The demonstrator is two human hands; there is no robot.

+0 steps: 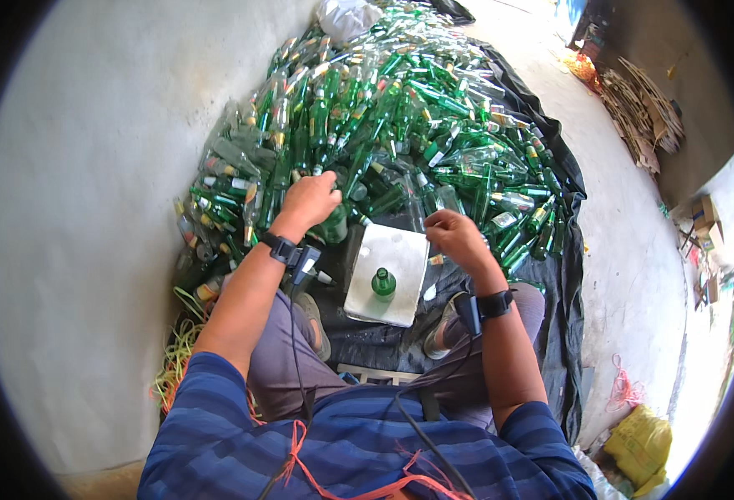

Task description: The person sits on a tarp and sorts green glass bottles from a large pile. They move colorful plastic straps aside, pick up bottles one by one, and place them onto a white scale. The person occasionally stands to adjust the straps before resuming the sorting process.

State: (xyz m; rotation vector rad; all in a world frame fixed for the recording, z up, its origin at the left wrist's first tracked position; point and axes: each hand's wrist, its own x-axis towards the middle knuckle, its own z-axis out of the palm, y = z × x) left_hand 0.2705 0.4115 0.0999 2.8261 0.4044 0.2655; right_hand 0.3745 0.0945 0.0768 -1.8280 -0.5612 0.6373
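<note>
Curled fingers of my left hand (309, 199) close over the upper part of a green glass bottle (334, 226), whose body shows just beneath them; the hand hides its neck. My right hand (457, 240) is bent inward beside the upper right edge of a white board-like block (367, 250). Whether anything small sits between its fingertips cannot be made out. One uncapped green bottle (383, 284) stands upright on the block between my knees. Beyond both hands rises a large heap of green and clear glass bottles (398, 112), many labelled, lying at all angles.
Black plastic sheeting (367, 350) lies under the heap and my feet. A pale wall (111, 219) borders the left side, with tangled plastic twine (176, 362) near its base. Right of the sheet, the concrete floor (623, 281) holds flattened cardboard (645, 119) and a yellow sack (639, 447).
</note>
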